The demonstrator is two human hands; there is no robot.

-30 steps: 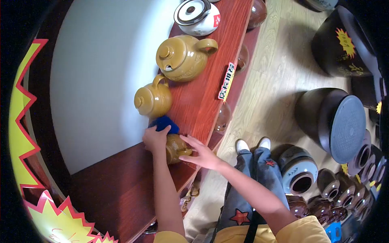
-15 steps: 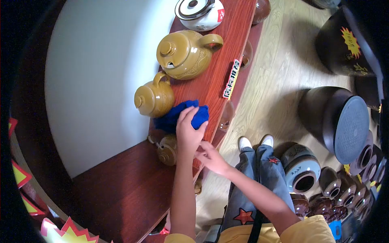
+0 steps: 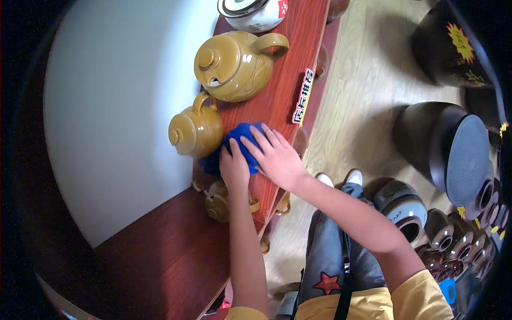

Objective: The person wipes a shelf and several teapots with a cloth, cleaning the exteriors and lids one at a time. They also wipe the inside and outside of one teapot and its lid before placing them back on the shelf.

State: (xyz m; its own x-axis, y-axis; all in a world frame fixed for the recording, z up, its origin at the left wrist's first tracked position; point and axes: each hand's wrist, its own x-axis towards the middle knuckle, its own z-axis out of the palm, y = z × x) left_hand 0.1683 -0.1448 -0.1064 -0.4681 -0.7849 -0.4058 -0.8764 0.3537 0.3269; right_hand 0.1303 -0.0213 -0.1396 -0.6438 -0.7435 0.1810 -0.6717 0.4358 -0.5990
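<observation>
A bunched blue cloth (image 3: 241,133) lies on the red-brown wooden shelf (image 3: 277,101), beside a small mustard-brown lidded pot (image 3: 200,130). My left hand (image 3: 234,168) is closed on the cloth, its fingertips pressed into the fabric. My right hand (image 3: 280,160) rests over the cloth's other side with its fingers stretched and spread. Beyond the small pot sits a larger lidded pot (image 3: 234,66) of the same glaze, its handle towards the shelf edge. A third brown pot (image 3: 217,201) is partly hidden behind my left forearm.
A white lidded pot (image 3: 253,16) stands at the shelf's far end. On the shelf edge hangs a sign (image 3: 302,96) with Chinese characters. Large dark jars (image 3: 426,141) and several smaller ones stand on the wooden floor (image 3: 346,112) to the right. A pale wall (image 3: 122,117) rises behind the shelf.
My right hand has moved up from beside my left wrist onto the cloth. My left hand has shifted slightly down and left. The view has moved a little.
</observation>
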